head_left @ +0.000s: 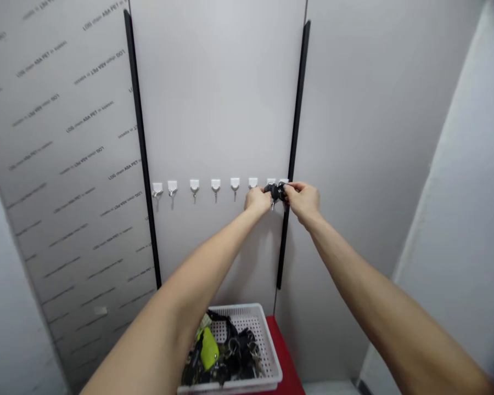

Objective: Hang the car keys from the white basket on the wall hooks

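At the right end of a row of white wall hooks, my left hand (258, 201) and my right hand (303, 201) meet over a bunch of black-headed keys (275, 191). The fingers of both hands are closed on the bunch, the left from its left side and the right from its right. Metal key parts dangle just below. Behind the keys are the two rightmost hooks, partly covered. Another white hook (252, 182) shows just above my left hand. Whether the keys' ring is on a hook cannot be made out.
More hooks, such as one white hook (194, 185), run leftward along the cabinet door (218, 109). Black handle strips (142, 142) edge the door. Below, a white plastic basket (271, 351) of keys and a yellow-green item (208, 348) stands on a red surface (286, 356).
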The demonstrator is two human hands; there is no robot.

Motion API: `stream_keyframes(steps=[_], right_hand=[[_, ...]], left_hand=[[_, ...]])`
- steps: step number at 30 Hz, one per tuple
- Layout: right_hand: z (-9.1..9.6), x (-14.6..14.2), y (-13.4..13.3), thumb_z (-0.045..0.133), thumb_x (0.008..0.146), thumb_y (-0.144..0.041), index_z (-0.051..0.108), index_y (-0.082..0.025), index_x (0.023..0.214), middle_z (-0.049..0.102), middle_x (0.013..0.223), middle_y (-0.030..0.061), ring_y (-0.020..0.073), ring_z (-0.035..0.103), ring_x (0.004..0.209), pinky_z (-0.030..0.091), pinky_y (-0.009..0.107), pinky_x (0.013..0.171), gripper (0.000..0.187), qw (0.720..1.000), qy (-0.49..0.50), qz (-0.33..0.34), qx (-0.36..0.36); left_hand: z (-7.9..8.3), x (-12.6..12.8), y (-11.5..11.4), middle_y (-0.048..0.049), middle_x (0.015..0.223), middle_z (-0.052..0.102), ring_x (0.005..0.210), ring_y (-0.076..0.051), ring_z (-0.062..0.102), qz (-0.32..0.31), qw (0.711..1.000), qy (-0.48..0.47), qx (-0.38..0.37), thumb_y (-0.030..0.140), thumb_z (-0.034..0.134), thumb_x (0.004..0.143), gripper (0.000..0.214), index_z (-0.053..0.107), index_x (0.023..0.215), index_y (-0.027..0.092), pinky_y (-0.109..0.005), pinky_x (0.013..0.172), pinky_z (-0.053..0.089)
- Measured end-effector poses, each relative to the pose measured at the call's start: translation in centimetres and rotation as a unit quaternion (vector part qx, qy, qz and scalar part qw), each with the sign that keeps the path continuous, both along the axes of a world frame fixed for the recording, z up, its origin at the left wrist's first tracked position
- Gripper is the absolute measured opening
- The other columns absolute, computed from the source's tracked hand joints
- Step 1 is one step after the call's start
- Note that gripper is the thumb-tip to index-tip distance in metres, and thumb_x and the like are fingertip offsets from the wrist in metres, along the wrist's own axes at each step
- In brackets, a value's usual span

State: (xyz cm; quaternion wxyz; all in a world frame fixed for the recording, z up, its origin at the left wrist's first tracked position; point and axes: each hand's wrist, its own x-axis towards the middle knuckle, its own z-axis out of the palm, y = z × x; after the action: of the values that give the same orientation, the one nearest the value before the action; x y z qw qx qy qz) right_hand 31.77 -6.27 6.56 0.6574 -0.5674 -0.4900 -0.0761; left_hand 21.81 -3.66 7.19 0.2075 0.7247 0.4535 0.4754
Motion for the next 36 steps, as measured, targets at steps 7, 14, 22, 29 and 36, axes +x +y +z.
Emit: stream_keyframes(steps=[7, 14, 22, 29, 36], right_hand=[[-10.2, -4.6, -3.9, 0.041, 0.062, -0.029, 0.055, -0.011, 0.073, 0.058, 0.063, 0.0048, 0.0119, 0.052, 0.056, 0.040, 0.023, 0.054, 0.026, 0.971, -0.082, 0.126, -0.186], [-22.6, -9.0, -6.8, 0.037, 0.065, -0.025, 0.056, -0.016, 0.073, 0.060, 0.075, 0.0060, 0.0159, 0.053, 0.069, 0.038, 0.024, 0.063, 0.022, 0.895, -0.162, 0.195, -0.367], [-23.9, -9.1, -6.6, 0.043, 0.058, -0.024, 0.057, -0.019, 0.066, 0.059, 0.068, 0.0053, 0.0196, 0.052, 0.064, 0.034, 0.027, 0.054, 0.017, 0.868, -0.222, 0.176, -0.408], [-15.2, -10.5, -4.6, 0.028, 0.064, -0.054, 0.038, -0.015, 0.040, 0.038, 0.036, -0.0016, 0.0076, 0.035, 0.036, 0.027, 0.022, 0.041, 0.047, 0.852, 0.016, 0.377, -0.364], [-9.1, -13.1, -3.8, 0.008, 0.062, -0.063, 0.020, -0.017, 0.036, 0.019, 0.029, -0.0067, 0.0036, 0.019, 0.027, 0.018, 0.018, 0.032, 0.055, 0.706, 0.250, 0.606, -0.269]], left_hand=[[-11.5, -7.1, -3.0, -0.0050, 0.070, 0.058, 0.064, -0.013, 0.050, -0.074, 0.984, 0.160, -0.028, 0.024, 0.037, 0.067, 0.024, 0.056, 0.075, 0.012, -0.021, 0.056, 0.036], [-23.9, -12.7, -7.3, -0.0055, 0.078, 0.058, 0.073, -0.016, 0.051, -0.019, 0.945, 0.303, -0.121, 0.025, 0.038, 0.067, 0.021, 0.054, 0.078, 0.017, -0.026, 0.064, 0.036], [-25.2, -13.7, -6.8, -0.0047, 0.076, 0.057, 0.072, -0.015, 0.049, -0.059, 0.971, 0.206, -0.107, 0.023, 0.043, 0.062, 0.019, 0.054, 0.075, 0.016, -0.026, 0.064, 0.035], [-17.0, -14.3, -4.3, 0.0028, 0.035, 0.036, 0.032, -0.005, 0.033, -0.258, 0.892, -0.189, -0.318, 0.051, 0.017, 0.068, 0.049, 0.033, 0.041, 0.015, -0.018, 0.036, 0.023], [-10.0, -15.0, -4.1, 0.0033, 0.030, 0.028, 0.027, -0.004, 0.024, -0.451, 0.789, -0.259, -0.326, 0.062, 0.009, 0.062, 0.057, 0.027, 0.035, 0.015, -0.017, 0.032, 0.018]])
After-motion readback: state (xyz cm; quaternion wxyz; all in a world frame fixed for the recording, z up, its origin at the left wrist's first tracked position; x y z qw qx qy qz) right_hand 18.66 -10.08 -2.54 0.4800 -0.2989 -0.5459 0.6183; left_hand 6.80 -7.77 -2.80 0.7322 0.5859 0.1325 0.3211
